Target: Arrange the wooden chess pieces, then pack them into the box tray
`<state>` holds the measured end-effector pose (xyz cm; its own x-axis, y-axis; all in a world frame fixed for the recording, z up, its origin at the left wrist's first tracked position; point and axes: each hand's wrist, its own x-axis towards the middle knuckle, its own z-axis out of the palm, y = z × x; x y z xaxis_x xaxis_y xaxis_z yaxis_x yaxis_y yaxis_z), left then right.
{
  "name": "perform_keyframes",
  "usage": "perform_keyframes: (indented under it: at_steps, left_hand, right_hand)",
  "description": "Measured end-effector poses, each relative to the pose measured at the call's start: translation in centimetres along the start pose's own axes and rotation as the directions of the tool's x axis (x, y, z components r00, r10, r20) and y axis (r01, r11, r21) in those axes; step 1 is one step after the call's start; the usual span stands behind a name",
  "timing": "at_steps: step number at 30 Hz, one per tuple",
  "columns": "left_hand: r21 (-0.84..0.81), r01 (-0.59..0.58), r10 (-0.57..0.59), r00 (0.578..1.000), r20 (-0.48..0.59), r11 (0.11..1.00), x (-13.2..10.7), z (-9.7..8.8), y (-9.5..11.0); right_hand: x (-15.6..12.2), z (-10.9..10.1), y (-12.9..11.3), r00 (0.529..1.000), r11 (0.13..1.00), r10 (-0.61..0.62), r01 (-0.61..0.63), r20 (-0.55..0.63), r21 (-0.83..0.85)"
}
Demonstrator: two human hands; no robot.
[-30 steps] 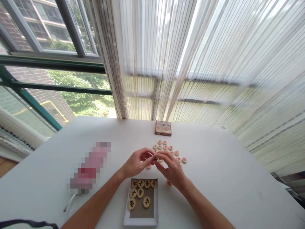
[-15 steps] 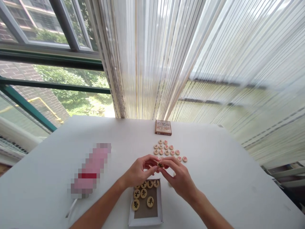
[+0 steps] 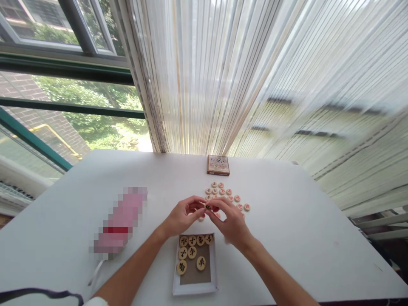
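A round wooden Chinese chess piece [image 3: 208,207] with a black character is pinched between the fingertips of both hands. My left hand [image 3: 184,217] grips it from the left, and my right hand [image 3: 234,223] from the right. Just below the hands lies a shallow white box tray [image 3: 195,290] with a brown bottom. Several black-character pieces, such as one at its lower left [image 3: 181,267], rest inside, mostly along the far and left sides. Beyond my fingers, loose pieces with red and black characters [image 3: 222,191] sit in rough rows, partly hidden by my hands.
At the table's far side lies a flat printed box [image 3: 218,165]. To the left is a blurred-out pink object [image 3: 121,223] with a white strap. The white table [image 3: 287,238] borders a striped curtain [image 3: 204,85] and a window.
Both hands have moved slightly up and left in view, still holding the piece together. The view has shifted a little, and the tray's back row shows more fully.
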<state>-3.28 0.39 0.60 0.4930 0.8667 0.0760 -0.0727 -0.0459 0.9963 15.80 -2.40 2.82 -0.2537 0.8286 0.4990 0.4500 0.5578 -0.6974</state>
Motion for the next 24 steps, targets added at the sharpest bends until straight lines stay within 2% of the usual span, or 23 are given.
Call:
perform_keyframes:
  at_steps: [8,16,24]
  left_hand:
    - [0.145,-0.023,0.037,0.995,-0.093,0.989,0.1,-0.1,0.1]
    - [0.182,-0.004,0.017,0.998,-0.066,0.983,-0.2,0.6,0.0]
    - [0.226,-0.017,0.035,0.996,-0.076,0.974,-0.2,0.7,-0.1]
  right_hand:
    - [0.8,0.8,2.4,0.995,0.993,-0.099,0.098,0.014,0.067]
    - [-0.7,0.6,3.2,0.993,0.990,-0.114,0.116,-0.021,0.083]
    - [-0.7,0.6,3.0,0.992,0.989,-0.122,0.125,-0.043,0.077]
